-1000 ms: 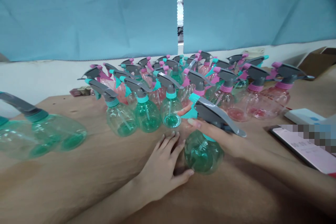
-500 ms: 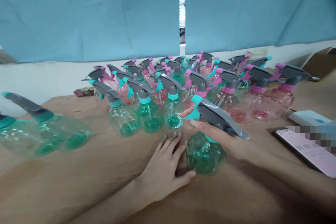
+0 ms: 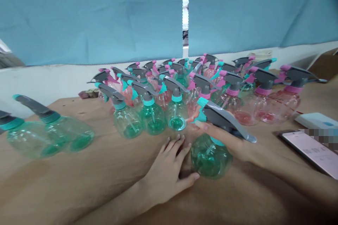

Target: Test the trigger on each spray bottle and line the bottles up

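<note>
A green spray bottle (image 3: 211,160) with a grey and turquoise trigger head stands upright at the table's front. My right hand (image 3: 227,135) is closed around its neck, just under the trigger head, with the thumb on the near side and the other fingers partly hidden behind. My left hand (image 3: 169,170) lies palm down on the tabletop to the left of this bottle, fingers stretched and apart, holding nothing. Its thumb tip is close to the bottle's base; I cannot tell whether they touch. Past its fingertips stands another green spray bottle (image 3: 176,112).
Several pink spray bottles (image 3: 262,107) and green ones crowd the back of the wooden table (image 3: 113,168). Two more green bottles (image 3: 71,133) stand at left. A phone (image 3: 311,151) and a white box (image 3: 317,121) lie at right. A blue curtain (image 3: 92,17) hangs behind.
The whole view has shifted slightly, so everything sits a little farther right in the picture. Both hands and the held spray bottle keep nearly the same pose.
</note>
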### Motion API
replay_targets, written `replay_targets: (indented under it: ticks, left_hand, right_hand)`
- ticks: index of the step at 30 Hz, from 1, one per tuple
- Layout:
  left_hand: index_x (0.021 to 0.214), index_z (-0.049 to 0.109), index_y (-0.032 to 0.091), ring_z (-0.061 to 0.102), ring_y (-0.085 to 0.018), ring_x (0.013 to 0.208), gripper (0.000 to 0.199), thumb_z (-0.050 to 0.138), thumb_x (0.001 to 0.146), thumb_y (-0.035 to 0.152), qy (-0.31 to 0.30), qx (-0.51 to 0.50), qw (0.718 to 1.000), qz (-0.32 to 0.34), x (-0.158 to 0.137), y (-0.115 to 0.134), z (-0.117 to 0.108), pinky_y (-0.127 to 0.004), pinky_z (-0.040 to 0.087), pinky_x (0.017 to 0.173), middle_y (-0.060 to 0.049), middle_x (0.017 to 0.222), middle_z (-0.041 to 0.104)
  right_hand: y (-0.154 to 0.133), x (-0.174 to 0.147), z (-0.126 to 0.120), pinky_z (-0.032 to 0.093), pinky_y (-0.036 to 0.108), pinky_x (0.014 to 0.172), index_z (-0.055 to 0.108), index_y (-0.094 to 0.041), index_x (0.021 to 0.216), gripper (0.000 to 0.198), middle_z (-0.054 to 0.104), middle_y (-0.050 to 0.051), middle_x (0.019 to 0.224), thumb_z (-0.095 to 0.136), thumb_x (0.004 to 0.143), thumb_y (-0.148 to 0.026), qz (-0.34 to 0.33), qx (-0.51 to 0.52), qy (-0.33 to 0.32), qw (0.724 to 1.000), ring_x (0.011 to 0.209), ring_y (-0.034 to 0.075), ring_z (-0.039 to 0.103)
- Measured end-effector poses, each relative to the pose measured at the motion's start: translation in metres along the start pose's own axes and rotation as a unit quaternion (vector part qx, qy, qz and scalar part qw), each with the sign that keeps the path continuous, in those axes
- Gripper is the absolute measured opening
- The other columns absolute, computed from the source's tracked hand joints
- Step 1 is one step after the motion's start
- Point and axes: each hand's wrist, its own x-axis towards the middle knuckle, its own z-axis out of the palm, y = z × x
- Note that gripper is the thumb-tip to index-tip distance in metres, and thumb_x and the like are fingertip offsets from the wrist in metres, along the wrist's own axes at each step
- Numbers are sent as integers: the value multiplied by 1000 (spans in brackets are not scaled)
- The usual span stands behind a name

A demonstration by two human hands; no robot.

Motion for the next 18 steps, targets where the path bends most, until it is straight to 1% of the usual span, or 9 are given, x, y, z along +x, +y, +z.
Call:
replay_targets:
  ticks: [2,4,6,9,11,13,15,18]
  left_hand:
    - [140,39,10,27,-32,137,71,55,87,54,0,4,1000,0,0,0,0,-51,25,109,-18,149,32]
    - [140,39,11,28,-33,137,70,54,88,55,2,6,1000,0,0,-1,1,-51,26,109,-17,149,33]
    - [139,40,12,29,-33,136,68,53,88,55,7,5,1000,3,-1,-1,1,-52,27,109,-16,148,34]
    - [139,41,14,30,-33,136,66,54,88,54,12,2,1000,3,-1,-2,1,-52,27,108,-15,148,34]
    - [140,40,15,30,-33,136,67,55,87,53,9,2,1000,1,-1,-2,1,-52,27,108,-15,148,34]
    - [141,38,14,29,-32,136,68,55,88,53,4,2,1000,1,-1,-2,1,-51,26,109,-16,148,34]
    - [141,37,12,28,-32,137,69,54,88,53,1,4,1000,1,-1,-2,1,-51,25,109,-16,149,33]
    - [141,37,11,28,-32,137,69,54,88,54,-6,8,1000,-3,-1,-2,1,-51,25,109,-16,149,32]
  right_hand:
    - [4,0,1,49,31,57,59,-26,84,16,56,-2,66,52,89,-40,8,3,-12,1000,60,16,56]
    - [8,-1,2,47,30,56,58,-26,83,20,56,-1,67,51,89,-44,6,-2,-1,1000,62,16,55]
    - [8,-1,2,44,29,53,54,-26,76,23,52,-2,65,52,88,-46,1,-20,15,1000,60,15,51]
    - [0,-1,0,37,29,50,45,-26,66,30,45,-3,60,51,89,-44,-8,-50,19,999,54,14,44]
    - [-5,-1,-2,34,29,48,45,-26,66,30,44,-3,59,50,89,-44,-11,-54,16,998,53,14,44]
    - [-7,0,-3,36,29,49,51,-26,72,24,49,-2,63,51,89,-43,-5,-46,5,999,55,15,47]
    - [-5,-1,-3,40,29,51,56,-27,85,15,55,-2,68,53,88,-42,4,-30,-6,1000,58,15,51]
    - [1,-1,-2,46,30,57,58,-29,98,15,59,-3,69,56,87,-39,10,-4,-6,1000,59,16,56]
